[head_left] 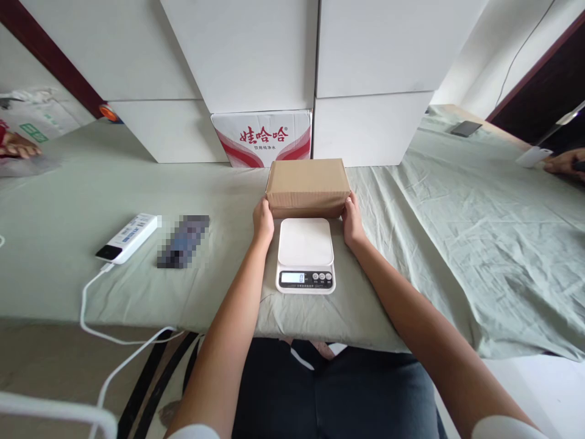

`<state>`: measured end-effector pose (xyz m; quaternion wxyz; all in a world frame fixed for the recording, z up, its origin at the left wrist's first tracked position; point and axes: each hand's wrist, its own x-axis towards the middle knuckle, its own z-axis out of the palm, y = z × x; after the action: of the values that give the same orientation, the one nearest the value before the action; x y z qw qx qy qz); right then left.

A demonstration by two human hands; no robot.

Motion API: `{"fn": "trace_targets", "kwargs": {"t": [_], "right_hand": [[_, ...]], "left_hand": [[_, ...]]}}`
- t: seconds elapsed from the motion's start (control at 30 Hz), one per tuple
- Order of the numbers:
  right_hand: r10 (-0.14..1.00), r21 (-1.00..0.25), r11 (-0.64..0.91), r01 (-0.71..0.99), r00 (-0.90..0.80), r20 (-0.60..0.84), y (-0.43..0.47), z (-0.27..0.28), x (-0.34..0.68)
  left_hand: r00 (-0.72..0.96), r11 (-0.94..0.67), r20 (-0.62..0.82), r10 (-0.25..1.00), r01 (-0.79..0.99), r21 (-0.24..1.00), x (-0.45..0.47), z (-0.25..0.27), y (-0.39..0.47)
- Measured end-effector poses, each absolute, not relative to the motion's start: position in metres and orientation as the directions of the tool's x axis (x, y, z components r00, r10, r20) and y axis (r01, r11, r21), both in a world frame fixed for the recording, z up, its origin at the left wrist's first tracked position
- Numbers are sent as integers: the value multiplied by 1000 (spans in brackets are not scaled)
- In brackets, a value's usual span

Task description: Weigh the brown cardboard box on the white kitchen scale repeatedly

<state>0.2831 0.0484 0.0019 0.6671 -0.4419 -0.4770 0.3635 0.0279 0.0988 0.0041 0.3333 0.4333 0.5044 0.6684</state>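
Note:
A brown cardboard box (308, 177) is held between my two hands, just behind the scale. My left hand (263, 219) grips its left end, and my right hand (352, 218) grips its right end; the fingertips are partly hidden behind the box. Whether the box rests on the cloth or hangs slightly above it, I cannot tell. Right in front of it stands a white digital kitchen scale (306, 244) with a bare platform. Its display (292, 278) reads 0.
On the left lie a white power bank (130, 238) with a cable (85, 299) and a blurred-out dark flat object (183, 241). White panels (260, 55) and a red-and-white carton (265, 139) stand behind. Other people's hands show at the left (19, 146) and right (567, 163) edges.

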Motion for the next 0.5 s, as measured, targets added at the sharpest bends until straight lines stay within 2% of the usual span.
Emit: {"fn": "trace_targets", "kwargs": {"t": [0.33,0.5], "right_hand": [[727,-925,381,14,613,309,40,9,289],[691,-923,381,50,648,320,43,7,292]], "left_hand": [[-412,-281,246,878,-26,959,28,7,98],[-413,-240,213,886,-13,971,30,11,98]]}}
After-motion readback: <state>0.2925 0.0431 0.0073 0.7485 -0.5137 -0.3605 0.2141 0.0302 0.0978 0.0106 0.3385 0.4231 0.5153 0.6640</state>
